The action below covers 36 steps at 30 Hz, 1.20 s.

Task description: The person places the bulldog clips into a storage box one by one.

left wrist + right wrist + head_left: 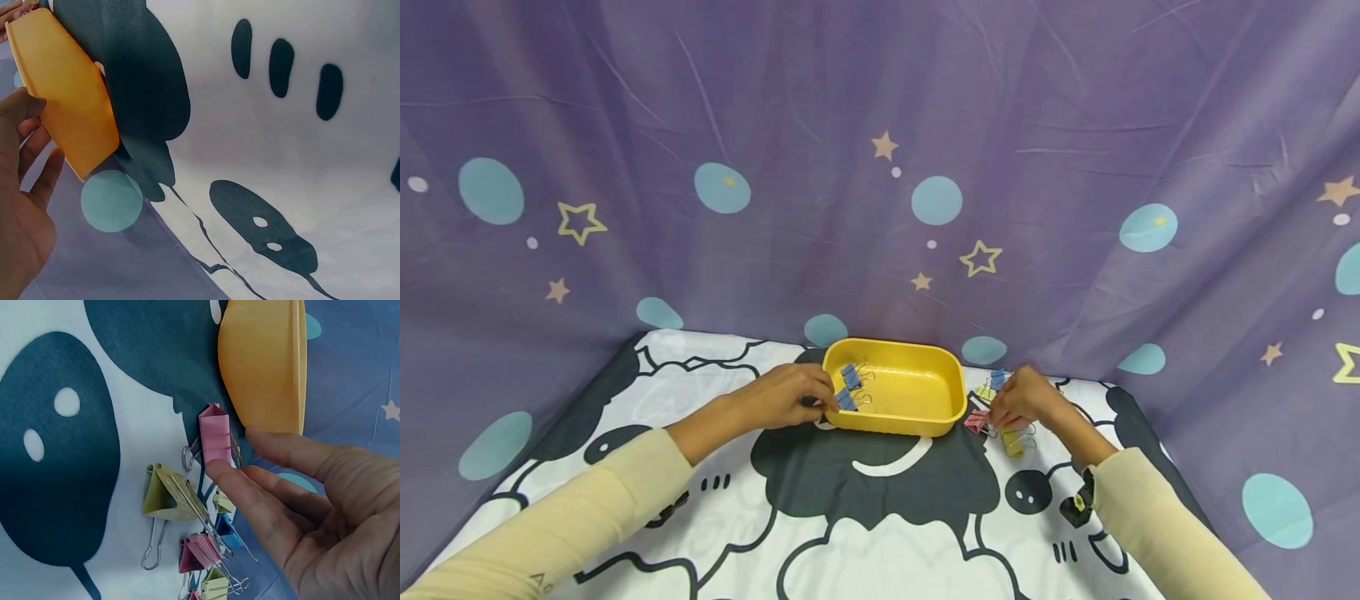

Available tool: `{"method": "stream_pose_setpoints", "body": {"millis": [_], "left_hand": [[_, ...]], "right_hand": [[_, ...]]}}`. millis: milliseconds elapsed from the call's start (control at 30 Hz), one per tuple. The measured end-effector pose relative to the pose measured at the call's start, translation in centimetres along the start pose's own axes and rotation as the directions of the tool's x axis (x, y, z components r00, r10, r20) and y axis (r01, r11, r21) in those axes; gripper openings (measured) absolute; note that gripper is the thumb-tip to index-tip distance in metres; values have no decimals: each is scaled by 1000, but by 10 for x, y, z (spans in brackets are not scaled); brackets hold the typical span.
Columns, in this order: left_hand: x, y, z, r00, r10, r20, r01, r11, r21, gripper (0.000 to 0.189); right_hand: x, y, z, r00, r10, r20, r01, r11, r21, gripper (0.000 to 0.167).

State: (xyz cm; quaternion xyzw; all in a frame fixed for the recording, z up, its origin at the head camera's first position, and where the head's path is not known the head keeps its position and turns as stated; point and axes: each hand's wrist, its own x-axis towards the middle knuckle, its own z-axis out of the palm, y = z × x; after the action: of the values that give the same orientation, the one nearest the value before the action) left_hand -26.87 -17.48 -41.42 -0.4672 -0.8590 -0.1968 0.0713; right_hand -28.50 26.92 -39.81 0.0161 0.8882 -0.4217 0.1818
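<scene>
A yellow tray (917,392) stands at the back of the cloth-covered table. Two blue binder clips (851,377) lie in its left end. My left hand (786,396) grips the tray's left end, with the thumb at the rim in the left wrist view. My right hand (1026,396) is just right of the tray, over a group of binder clips. In the right wrist view its index fingertip touches a pink binder clip (215,434), while the thumb stays apart from it. A larger yellow binder clip (165,494) lies beside the pink one.
Beyond the pink clip are more clips: a blue one (230,530), another pink one (199,552) and small yellow ones (215,584). A purple curtain (820,208) rises right behind the tray. The cloth (887,550) has a black-and-white cartoon print.
</scene>
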Motion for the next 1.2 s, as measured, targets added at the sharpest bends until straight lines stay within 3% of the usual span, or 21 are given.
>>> {"method": "stream_pose_setpoints", "body": {"millis": [300, 633, 967, 1200], "left_hand": [[1, 2, -1, 1000, 5, 0, -5, 1000, 0, 22], [0, 1, -1, 1000, 3, -5, -3, 1000, 4, 22], [0, 2, 1, 1000, -1, -2, 1, 1000, 7, 21], [0, 2, 0, 1000, -1, -6, 1, 1000, 15, 21]], "right_hand": [[2, 4, 8, 999, 24, -39, -23, 999, 29, 27], [1, 13, 4, 1000, -14, 20, 11, 985, 170, 34], [-1, 14, 0, 995, 35, 95, -60, 961, 268, 29], [-1, 13, -1, 996, 44, 83, -68, 948, 309, 31]]}}
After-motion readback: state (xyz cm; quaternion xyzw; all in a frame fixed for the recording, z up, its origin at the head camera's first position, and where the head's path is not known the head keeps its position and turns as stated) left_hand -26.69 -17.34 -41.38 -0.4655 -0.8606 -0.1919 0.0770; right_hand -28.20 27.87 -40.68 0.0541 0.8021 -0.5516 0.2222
